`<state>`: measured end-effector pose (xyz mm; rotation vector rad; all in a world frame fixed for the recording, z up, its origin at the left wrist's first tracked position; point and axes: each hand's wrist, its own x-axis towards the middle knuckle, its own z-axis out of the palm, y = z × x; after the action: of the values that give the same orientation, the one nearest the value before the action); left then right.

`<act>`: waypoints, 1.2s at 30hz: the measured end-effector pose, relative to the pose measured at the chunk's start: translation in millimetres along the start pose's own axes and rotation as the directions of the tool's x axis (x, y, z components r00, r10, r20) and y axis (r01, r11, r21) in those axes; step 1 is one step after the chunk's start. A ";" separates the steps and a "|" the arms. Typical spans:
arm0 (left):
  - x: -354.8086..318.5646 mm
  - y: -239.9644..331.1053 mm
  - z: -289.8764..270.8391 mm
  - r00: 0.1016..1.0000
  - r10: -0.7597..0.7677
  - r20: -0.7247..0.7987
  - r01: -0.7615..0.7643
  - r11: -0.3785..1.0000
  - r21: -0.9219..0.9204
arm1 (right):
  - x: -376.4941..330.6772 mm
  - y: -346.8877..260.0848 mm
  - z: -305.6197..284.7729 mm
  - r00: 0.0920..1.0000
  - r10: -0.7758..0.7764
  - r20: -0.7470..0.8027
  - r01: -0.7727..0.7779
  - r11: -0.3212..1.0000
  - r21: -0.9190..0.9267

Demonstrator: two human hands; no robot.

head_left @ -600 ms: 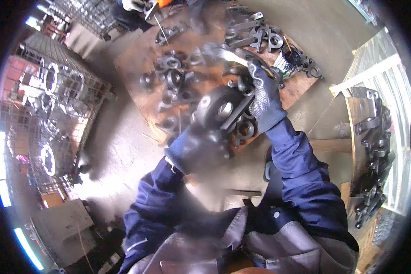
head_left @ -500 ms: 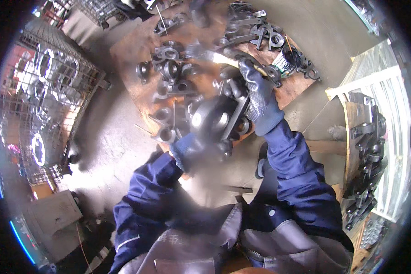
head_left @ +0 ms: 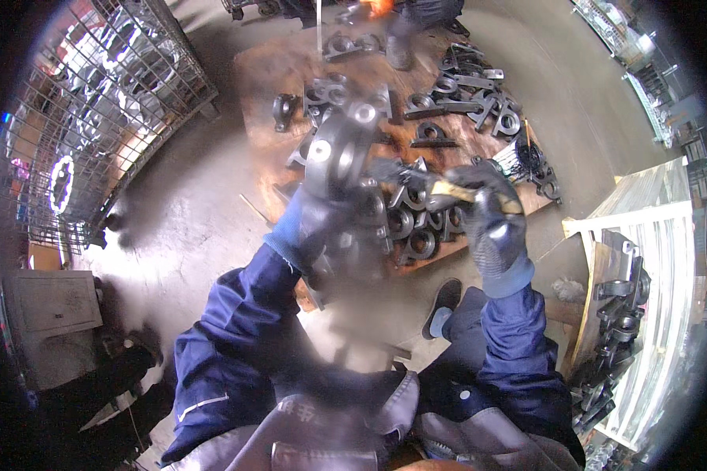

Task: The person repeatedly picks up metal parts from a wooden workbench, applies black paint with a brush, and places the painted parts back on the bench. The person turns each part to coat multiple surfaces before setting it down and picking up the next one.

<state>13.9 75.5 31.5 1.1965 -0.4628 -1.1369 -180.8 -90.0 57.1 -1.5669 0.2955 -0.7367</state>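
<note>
The gloved left hand (head_left: 322,228) and the dark cast-metal housing (head_left: 342,149) it lifts are smeared by motion blur; the finger positions and the housing's lower edge cannot be resolved. The housing hides part of the wooden pallet (head_left: 275,78) and several castings behind it. In the gloved right hand (head_left: 491,224), a brush (head_left: 424,184) shows only a pale handle stub; its bristle end blurs into the housing. At the top edge, a second person's foot (head_left: 401,47) is blurred and the body cut off. The stacked parts in the wire cage (head_left: 110,86) are too glare-washed to identify.
</note>
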 end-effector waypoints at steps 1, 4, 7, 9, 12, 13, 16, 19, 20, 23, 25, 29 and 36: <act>0.7 1.3 -1.7 1.000 0.012 -0.012 -0.011 0.999 0.036 | -0.4 -2.2 3.5 0.999 -0.012 0.037 0.016 0.992 -0.129; 5.0 0.8 -6.4 0.999 0.043 -0.033 -0.037 0.985 0.171 | 7.9 -0.9 16.3 0.987 -0.089 0.137 0.099 0.992 -0.074; 6.8 -1.7 -11.8 0.998 0.066 -0.017 -0.061 0.977 0.206 | 9.2 -3.4 24.4 0.983 -0.042 0.178 0.054 0.997 -0.063; 8.0 -5.3 -13.8 0.996 0.085 -0.002 -0.083 0.978 0.190 | 10.5 -2.8 26.1 0.980 -0.035 0.194 0.053 0.994 -0.090; 8.8 -7.2 -16.8 0.998 0.055 -0.017 -0.052 0.988 0.143 | 15.9 1.9 30.0 0.975 -0.131 0.181 0.158 0.977 -0.145; 8.2 -6.5 -18.1 0.999 0.034 -0.003 -0.033 0.986 0.165 | 15.6 2.0 30.3 0.971 -0.159 0.178 0.186 0.971 -0.153; 6.4 -3.8 -19.5 0.999 0.017 0.035 -0.022 0.984 0.175 | 14.4 0.5 30.8 0.975 -0.101 0.200 0.127 0.984 -0.123; 6.2 -1.8 -17.4 1.000 0.018 0.008 -0.019 0.983 0.184 | 13.6 -1.6 31.8 0.988 -0.087 0.129 0.095 0.993 -0.065; 6.6 -1.8 -16.1 1.000 0.018 -0.011 -0.015 0.981 0.193 | 12.4 -2.2 33.2 0.993 -0.066 0.103 0.068 0.997 -0.020; 7.6 -3.3 -13.2 0.991 0.131 -0.013 -0.119 0.935 0.335 | 14.1 -0.2 36.9 0.993 -0.092 0.068 0.094 0.995 -0.024; 6.9 -5.0 -14.0 0.992 0.117 -0.044 -0.097 0.942 0.321 | 15.0 0.6 37.5 0.993 -0.076 0.086 0.080 0.996 -0.039; 4.5 -7.2 -24.0 0.999 0.047 -0.016 -0.041 0.957 0.289 | 14.6 1.3 37.4 0.993 -0.077 0.087 0.084 0.993 -0.079; 4.8 -11.3 -34.9 1.000 0.018 -0.012 -0.013 0.944 0.330 | 8.0 4.1 42.9 0.991 0.111 0.080 -0.124 0.975 0.182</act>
<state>38.7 88.9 7.6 1.4871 -0.6698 -1.0622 -147.6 -61.3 56.3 -1.3813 0.2583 -0.5988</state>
